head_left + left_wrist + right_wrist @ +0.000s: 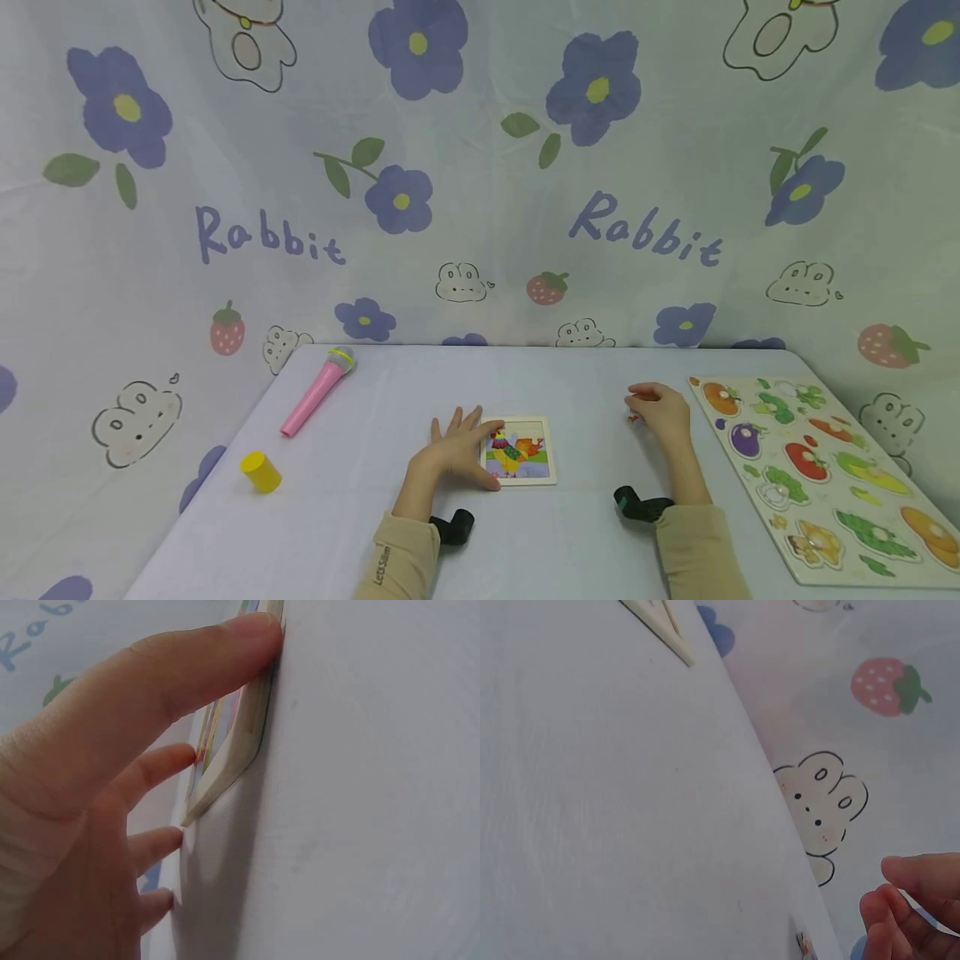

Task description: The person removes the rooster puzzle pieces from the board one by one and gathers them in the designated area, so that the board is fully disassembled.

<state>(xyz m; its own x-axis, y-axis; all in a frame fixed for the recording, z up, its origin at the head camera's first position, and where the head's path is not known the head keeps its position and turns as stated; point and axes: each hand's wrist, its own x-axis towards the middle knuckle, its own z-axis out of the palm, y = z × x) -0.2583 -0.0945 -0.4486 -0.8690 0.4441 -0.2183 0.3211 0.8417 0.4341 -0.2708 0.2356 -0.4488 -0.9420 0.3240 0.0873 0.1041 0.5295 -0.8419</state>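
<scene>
A small square wooden picture puzzle (pixel 517 457) with a colourful hen lies flat on the white table, pale wood showing along its upper part. Across its left side rests my left hand (pixel 453 454), fingers spread. In the left wrist view the thumb (pixel 225 656) lies on the frame's edge, and a fingertip (pixel 184 754) touches its far side. To the right, my right hand (pixel 663 412) hovers over a small red-and-white piece (pixel 633 417), fingers bent. The right wrist view shows that piece (pixel 804 945) on the table, apart from the fingertips (pixel 885 900).
On the right lies a large vegetable peg board (pixel 772 512). A pink toy microphone (pixel 318 392) and a yellow cylinder (pixel 261 472) are at the left. Behind the table hangs a printed cloth (pixel 480 183). Dark wrist cameras (pixel 637 504) sit by both sleeves.
</scene>
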